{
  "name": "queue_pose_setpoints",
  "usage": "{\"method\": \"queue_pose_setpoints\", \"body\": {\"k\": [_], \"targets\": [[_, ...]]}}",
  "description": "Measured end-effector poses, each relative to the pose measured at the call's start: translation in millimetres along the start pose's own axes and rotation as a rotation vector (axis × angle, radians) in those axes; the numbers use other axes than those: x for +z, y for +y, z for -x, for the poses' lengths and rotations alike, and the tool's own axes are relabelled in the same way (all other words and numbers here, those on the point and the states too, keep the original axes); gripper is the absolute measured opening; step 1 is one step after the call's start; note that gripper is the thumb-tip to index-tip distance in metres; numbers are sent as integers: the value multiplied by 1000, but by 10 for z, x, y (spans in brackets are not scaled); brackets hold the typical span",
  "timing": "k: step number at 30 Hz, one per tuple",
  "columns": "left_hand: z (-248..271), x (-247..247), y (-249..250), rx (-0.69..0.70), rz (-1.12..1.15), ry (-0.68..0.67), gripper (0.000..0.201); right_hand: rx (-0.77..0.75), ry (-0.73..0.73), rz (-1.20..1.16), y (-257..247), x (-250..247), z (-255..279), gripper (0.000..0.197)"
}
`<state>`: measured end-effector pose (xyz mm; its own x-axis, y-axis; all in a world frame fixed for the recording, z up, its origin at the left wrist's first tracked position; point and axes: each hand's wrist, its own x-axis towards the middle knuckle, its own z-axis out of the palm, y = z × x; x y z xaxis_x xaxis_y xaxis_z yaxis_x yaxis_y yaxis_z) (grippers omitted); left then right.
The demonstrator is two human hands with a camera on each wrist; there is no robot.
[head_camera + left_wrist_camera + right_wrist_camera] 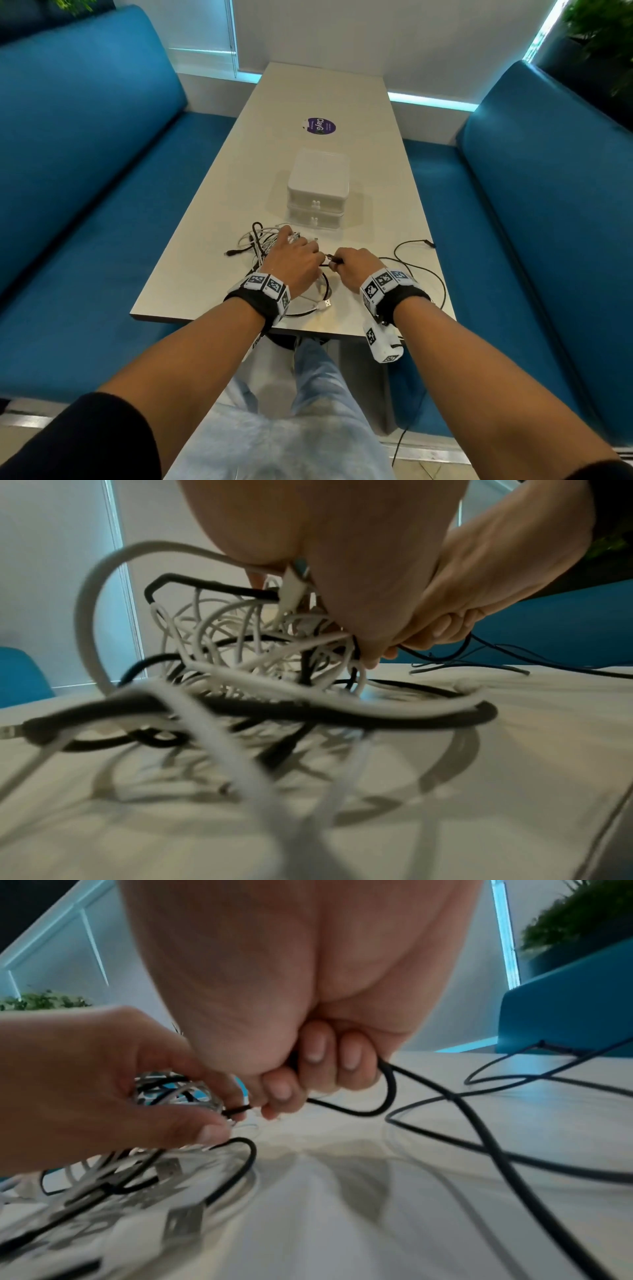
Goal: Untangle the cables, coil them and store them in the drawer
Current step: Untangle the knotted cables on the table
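Both forearms reach out from the bottom of the head view, each with a black wrist band carrying white marker blocks. Just past them, the left hand (294,262) sits on top of the tangle of cables (265,245), a heap of white and black leads lying on the near end of the white table (329,99); its fingers are curled into the heap and its thumb and forefinger pinch a thin black cable (479,1123) close to the pile. The right hand (356,269) is clenched around that same black cable, fingers (315,1047) folded over it, a short stretch of lead spanning the small gap between the two hands. From the right fist the black cable loops away over the right side of the table, crossing itself, with one end lying near the right edge. A white plug (328,303) rests at the near edge of the tangle, close to the left wrist. Beyond the heap stands a small white drawer unit (318,186) with two drawers, both closed, and further on a round purple sticker (320,126) lies flat on the table. Blue benches (102,178) run along both sides.
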<state>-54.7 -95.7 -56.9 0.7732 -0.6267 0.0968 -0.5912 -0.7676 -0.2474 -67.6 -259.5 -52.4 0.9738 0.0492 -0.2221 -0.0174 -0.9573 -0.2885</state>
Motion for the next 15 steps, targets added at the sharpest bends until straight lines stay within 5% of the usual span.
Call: {"method": "queue_pose_setpoints", "body": {"k": [8, 11, 15], "targets": [[23, -117, -268, -118, 44, -21, 25, 119, 59, 139, 334, -80, 78, 26], [-33, -259, -156, -95, -81, -86, 18, 101, 96, 88, 213, -65, 69, 26], [-101, -299, 71, 26, -186, -90, 39, 64, 143, 37, 105, -74, 35, 26]]}}
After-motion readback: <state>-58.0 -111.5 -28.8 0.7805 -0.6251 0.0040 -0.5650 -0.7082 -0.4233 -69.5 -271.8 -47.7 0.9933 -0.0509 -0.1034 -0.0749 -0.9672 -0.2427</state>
